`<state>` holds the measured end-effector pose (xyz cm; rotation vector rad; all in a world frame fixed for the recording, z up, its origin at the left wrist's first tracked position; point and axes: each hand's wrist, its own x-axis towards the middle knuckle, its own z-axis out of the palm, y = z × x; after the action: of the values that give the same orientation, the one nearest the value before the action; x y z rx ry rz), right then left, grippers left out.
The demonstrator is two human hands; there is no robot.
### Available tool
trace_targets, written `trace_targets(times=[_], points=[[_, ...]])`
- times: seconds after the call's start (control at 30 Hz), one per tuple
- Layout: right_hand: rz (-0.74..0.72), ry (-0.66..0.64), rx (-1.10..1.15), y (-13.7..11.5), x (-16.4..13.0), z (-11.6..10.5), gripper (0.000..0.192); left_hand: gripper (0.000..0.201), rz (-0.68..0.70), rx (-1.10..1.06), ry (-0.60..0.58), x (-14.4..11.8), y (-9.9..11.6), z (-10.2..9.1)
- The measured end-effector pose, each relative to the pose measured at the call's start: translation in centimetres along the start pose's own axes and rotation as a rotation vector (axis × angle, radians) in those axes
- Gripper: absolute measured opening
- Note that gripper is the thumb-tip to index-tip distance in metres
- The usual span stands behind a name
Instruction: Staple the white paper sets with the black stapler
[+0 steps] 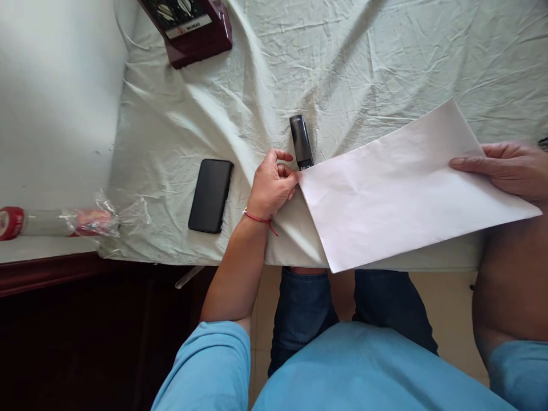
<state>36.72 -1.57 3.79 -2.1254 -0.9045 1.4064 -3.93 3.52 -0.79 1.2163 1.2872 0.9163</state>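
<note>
View from above of a person seated at a bench [180, 120] covered with a wrinkled pale green cloth [363, 51]. A large white sheet of paper [402, 182] lies tilted near the bench's front edge, its lower left corner hanging slightly past that edge over the person's knees.

The left hand [274, 185], with a red thread bracelet [259, 218] at the wrist, has its fingers curled together and pinches the paper's left corner. The right hand [509, 168] lies flat with fingers pressed together and stretched out, resting on the paper's right end near the bench's right side.

A small black stapler [301, 141] lies on the cloth just behind the left hand, its near end touching or slipping under the paper's upper left edge; which of the two cannot be told.

A black phone [210, 195] lies face up near the front edge, left of the left hand and apart from it. A dark red box [188, 28] with a white label sits at the bench's far left corner. Past the left edge, on a white surface, lies a red-capped roll [47, 222] in crinkled clear plastic wrap.
</note>
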Motion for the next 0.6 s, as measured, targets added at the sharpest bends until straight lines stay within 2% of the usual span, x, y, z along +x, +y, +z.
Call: trace_targets(times=[0.27,0.47,0.6], points=[[-0.03,0.025,-0.006,0.3,0.1,-0.4,0.042,0.044,0.048,-0.022,-0.005,0.2,-1.1,-0.1],[-0.051,0.073,0.016,-0.4,-0.3,-0.2,0.032,0.052,0.095,-0.01,-0.018,0.5,-2.0,-0.4],[-0.067,0.085,0.009,-0.4,-0.5,-0.1,0.036,0.044,0.176,0.067,0.016,0.4,-2.5,-0.4]])
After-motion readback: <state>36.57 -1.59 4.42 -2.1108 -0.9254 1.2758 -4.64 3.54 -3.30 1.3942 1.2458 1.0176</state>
